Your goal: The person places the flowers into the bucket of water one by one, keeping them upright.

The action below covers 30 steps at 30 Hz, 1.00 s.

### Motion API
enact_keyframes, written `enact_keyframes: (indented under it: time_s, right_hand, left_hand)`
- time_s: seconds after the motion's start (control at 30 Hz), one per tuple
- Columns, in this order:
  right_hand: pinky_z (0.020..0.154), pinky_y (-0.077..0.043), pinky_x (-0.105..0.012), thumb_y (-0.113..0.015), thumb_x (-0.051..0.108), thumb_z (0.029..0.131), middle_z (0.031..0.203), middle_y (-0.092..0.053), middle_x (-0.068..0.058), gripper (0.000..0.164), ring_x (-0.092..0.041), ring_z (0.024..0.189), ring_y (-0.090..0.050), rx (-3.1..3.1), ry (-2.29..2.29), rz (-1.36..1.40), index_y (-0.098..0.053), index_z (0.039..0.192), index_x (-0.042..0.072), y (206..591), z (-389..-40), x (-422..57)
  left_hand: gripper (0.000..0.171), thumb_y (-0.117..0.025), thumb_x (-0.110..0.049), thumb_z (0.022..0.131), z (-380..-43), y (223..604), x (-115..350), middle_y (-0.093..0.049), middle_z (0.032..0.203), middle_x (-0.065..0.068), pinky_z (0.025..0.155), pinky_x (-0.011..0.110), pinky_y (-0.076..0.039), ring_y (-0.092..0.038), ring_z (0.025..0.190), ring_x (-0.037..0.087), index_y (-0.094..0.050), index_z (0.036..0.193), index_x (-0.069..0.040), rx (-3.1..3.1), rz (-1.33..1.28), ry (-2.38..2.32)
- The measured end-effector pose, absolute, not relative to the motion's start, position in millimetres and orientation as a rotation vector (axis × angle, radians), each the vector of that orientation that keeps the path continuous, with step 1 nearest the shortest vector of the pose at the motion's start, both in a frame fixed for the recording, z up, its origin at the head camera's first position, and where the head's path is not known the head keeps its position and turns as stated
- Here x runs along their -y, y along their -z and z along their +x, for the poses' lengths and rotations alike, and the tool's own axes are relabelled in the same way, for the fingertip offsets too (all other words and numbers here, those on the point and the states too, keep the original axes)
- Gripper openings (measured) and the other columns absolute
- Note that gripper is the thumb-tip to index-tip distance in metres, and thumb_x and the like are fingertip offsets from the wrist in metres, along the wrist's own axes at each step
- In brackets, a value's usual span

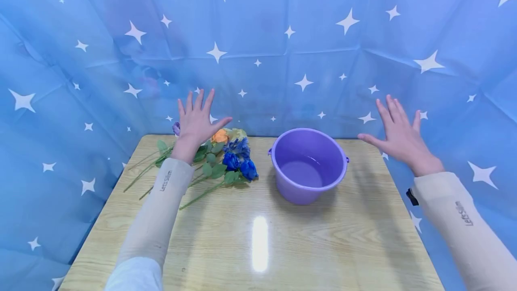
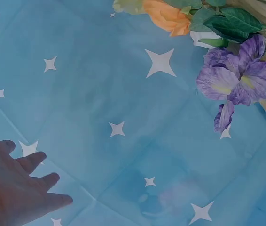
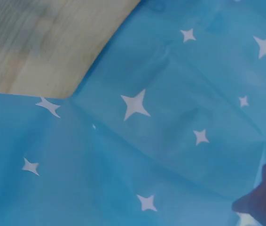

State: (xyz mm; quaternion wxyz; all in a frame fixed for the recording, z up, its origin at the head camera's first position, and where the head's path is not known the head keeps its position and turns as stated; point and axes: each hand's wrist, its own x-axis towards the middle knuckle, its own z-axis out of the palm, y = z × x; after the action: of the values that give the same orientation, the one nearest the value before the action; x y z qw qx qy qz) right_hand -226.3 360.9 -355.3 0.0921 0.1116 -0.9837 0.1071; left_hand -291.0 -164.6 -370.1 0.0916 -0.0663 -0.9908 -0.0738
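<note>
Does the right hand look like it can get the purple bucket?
Probably yes: the right hand is spread open and holds nothing, the purple bucket stands off to its left, and nothing shows between them.

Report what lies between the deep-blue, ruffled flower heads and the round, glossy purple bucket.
The head view shows only a narrow, bare strip of the pale wood-grain table between the blue flower heads and the purple bucket.

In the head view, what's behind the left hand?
Starry curtain, with a purple flower peeking out beside the left hand. The hand hides part of that flower; what else it covers can't be seen.
</note>
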Motion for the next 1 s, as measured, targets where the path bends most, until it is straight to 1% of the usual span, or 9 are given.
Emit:
enact_keyframes:
  time_s: [0.1,0.2,0.33,0.5,0.6,0.73,0.8,0.9,1.0]
  right_hand:
    - [0.113,0.02,-0.071,-0.06,0.062,0.09,0.169,0.01,-0.007,0.103,-0.032,0.156,0.01,2.894,-0.333,0.343,0.001,0.161,0.019,360,-223,-362]
    - [0.118,0.018,-0.066,-0.062,0.06,0.089,0.169,0.005,-0.008,0.103,-0.033,0.157,0.006,2.877,-0.354,0.36,-0.003,0.161,0.016,365,-221,-363]
    - [0.123,0.012,-0.059,-0.065,0.057,0.089,0.169,0.0,-0.01,0.102,-0.034,0.157,0.0,2.862,-0.404,0.375,-0.007,0.161,0.014,372,-215,-364]
    - [0.127,0.003,-0.051,-0.068,0.054,0.088,0.169,-0.002,-0.01,0.102,-0.038,0.156,-0.006,2.856,-0.464,0.388,-0.008,0.161,0.016,379,-208,-364]
    - [0.127,-0.002,-0.055,-0.069,0.053,0.088,0.169,-0.002,-0.008,0.102,-0.039,0.155,-0.006,2.866,-0.502,0.383,-0.008,0.161,0.017,385,-205,-363]
    - [0.118,-0.014,-0.07,-0.07,0.053,0.088,0.17,-0.003,-0.006,0.101,-0.041,0.155,-0.008,2.884,-0.547,0.362,-0.01,0.161,0.018,392,-202,-361]
    - [0.112,-0.019,-0.075,-0.07,0.053,0.087,0.17,-0.003,-0.005,0.101,-0.042,0.154,-0.01,2.894,-0.549,0.357,-0.011,0.161,0.018,395,-201,-360]
    - [0.108,-0.022,-0.078,-0.071,0.052,0.087,0.17,-0.004,-0.004,0.101,-0.043,0.153,-0.012,2.903,-0.549,0.359,-0.011,0.161,0.019,400,-200,-357]
    - [0.107,-0.023,-0.078,-0.071,0.053,0.087,0.17,-0.003,-0.002,0.102,-0.043,0.153,-0.014,2.914,-0.554,0.358,-0.01,0.161,0.02,405,-198,-355]
  left_hand:
    - [0.101,-0.035,-0.087,0.085,-289,372,165,-0.007,0.17,0.008,0.124,0.062,0.006,0.005,0.156,0.036,0.01,0.159,-0.035,2.931,-0.212,0.234]
    - [0.099,-0.039,-0.082,0.087,-285,374,165,-0.011,0.169,0.009,0.125,0.06,0.004,-0.002,0.156,0.036,0.003,0.161,-0.031,2.915,-0.233,0.257]
    - [0.096,-0.04,-0.079,0.09,-279,375,167,-0.013,0.169,0.009,0.126,0.056,0.003,-0.007,0.156,0.035,-0.003,0.161,-0.027,2.904,-0.258,0.275]
    - [0.092,-0.046,-0.073,0.092,-271,378,169,-0.02,0.167,0.008,0.128,0.053,-0.002,-0.016,0.155,0.034,-0.011,0.161,-0.025,2.878,-0.278,0.298]
    - [0.089,-0.048,-0.071,0.093,-267,382,170,-0.025,0.166,0.008,0.128,0.053,-0.005,-0.021,0.153,0.034,-0.013,0.161,-0.025,2.858,-0.288,0.303]
    - [0.087,-0.048,-0.07,0.093,-261,386,171,-0.031,0.163,0.008,0.128,0.052,-0.009,-0.025,0.152,0.033,-0.017,0.161,-0.024,2.827,-0.307,0.316]
    - [0.086,-0.049,-0.069,0.093,-258,388,171,-0.034,0.162,0.009,0.128,0.051,-0.011,-0.027,0.151,0.033,-0.021,0.16,-0.023,2.81,-0.313,0.327]
    - [0.084,-0.051,-0.066,0.094,-252,393,172,-0.035,0.161,0.009,0.128,0.05,-0.012,-0.028,0.151,0.032,-0.024,0.159,-0.022,2.806,-0.316,0.33]
    - [0.082,-0.054,-0.064,0.094,-247,398,172,-0.037,0.161,0.009,0.127,0.05,-0.013,-0.03,0.15,0.032,-0.027,0.158,-0.02,2.805,-0.324,0.323]
